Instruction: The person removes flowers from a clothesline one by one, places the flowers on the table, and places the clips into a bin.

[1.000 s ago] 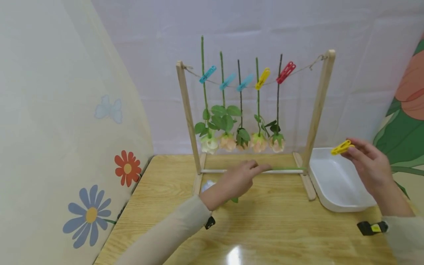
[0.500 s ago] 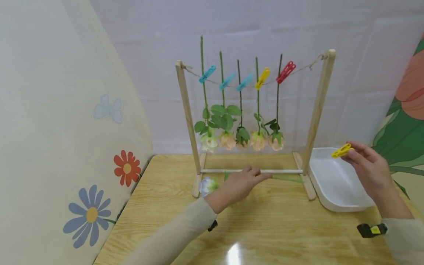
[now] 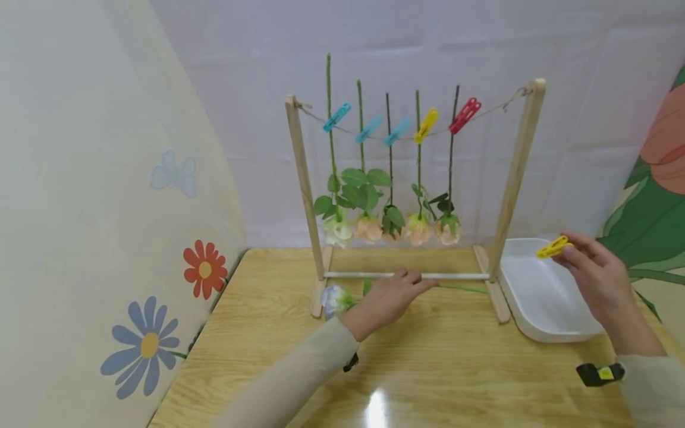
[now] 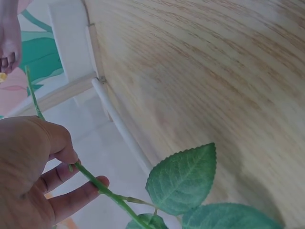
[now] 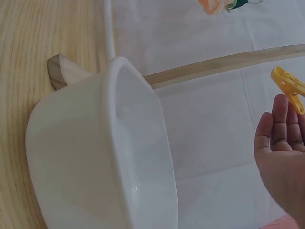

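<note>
My left hand (image 3: 389, 297) pinches the green stem (image 4: 112, 194) of an artificial flower in front of the rack. Its pale blue-lilac bloom (image 3: 334, 300) points left, and the bare stem end reaches right toward the rack's foot. Green leaves (image 4: 183, 179) stand out beside the fingers in the left wrist view. In my right hand (image 3: 599, 276) is a yellow clothespin (image 3: 553, 246), pinched between thumb and fingers above the white basin (image 3: 540, 297). The same clothespin (image 5: 288, 86) shows at the right edge of the right wrist view.
A wooden rack (image 3: 516, 178) carries a twine line. Several roses hang upside down from it by blue clothespins (image 3: 336, 117), a yellow clothespin (image 3: 426, 125) and a red clothespin (image 3: 464, 116). A white rod (image 3: 455, 276) joins the feet on the wooden table (image 3: 428, 368).
The left hand has brought the flower toward me, away from the white rod, and its bloom shows more fully. The right hand has dipped slightly with the yellow clothespin.
</note>
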`<action>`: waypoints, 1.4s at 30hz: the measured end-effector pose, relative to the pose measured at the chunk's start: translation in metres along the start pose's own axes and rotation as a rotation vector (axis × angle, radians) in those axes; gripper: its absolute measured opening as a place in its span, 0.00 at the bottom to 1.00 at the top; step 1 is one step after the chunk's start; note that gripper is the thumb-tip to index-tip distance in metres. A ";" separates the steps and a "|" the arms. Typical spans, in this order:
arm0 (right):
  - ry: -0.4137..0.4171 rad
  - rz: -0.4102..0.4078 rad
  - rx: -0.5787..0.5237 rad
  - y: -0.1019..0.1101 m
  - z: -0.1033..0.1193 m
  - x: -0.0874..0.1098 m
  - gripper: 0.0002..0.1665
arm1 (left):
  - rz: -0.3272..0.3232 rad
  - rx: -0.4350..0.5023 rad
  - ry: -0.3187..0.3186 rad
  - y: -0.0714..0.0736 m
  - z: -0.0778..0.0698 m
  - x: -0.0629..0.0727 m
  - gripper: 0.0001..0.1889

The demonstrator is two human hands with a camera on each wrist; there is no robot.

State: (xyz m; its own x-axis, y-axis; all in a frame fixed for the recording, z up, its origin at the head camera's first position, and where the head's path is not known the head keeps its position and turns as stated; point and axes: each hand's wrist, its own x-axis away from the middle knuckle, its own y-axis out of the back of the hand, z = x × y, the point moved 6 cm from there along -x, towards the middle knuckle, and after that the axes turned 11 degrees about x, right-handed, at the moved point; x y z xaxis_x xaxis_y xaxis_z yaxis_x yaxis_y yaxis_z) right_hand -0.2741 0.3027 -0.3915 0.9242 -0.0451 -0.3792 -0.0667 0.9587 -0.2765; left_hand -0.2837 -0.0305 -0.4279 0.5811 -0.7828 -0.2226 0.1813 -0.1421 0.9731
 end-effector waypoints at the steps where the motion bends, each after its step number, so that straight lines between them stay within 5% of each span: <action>1: -0.004 -0.003 0.005 0.001 -0.001 0.000 0.18 | 0.008 -0.002 0.008 -0.001 0.000 0.000 0.38; 16: -0.088 -0.070 0.097 0.020 -0.019 0.005 0.16 | 0.046 0.038 0.039 -0.016 -0.001 -0.008 0.37; 29: -0.090 -0.097 0.331 0.036 -0.032 0.005 0.17 | 0.092 -0.058 0.027 -0.033 -0.003 -0.015 0.33; 33: -0.174 -0.132 0.525 0.042 -0.035 0.006 0.18 | 0.124 -0.073 0.034 -0.035 -0.004 -0.015 0.33; 38: -0.288 -0.160 0.943 0.046 -0.039 0.006 0.33 | 0.147 -0.083 0.037 -0.037 -0.004 -0.015 0.31; 42: -0.299 -0.156 1.095 0.047 -0.041 0.005 0.39 | 0.161 -0.091 0.046 -0.041 -0.004 -0.014 0.29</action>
State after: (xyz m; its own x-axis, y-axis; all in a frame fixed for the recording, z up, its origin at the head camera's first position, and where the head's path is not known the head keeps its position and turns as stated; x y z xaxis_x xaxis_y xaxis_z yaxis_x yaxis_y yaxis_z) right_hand -0.2882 0.3361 -0.4426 0.9559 -0.2568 -0.1429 0.2843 0.6854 0.6704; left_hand -0.2964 -0.0111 -0.4648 0.6440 -0.7620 -0.0686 0.1526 0.0401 0.9875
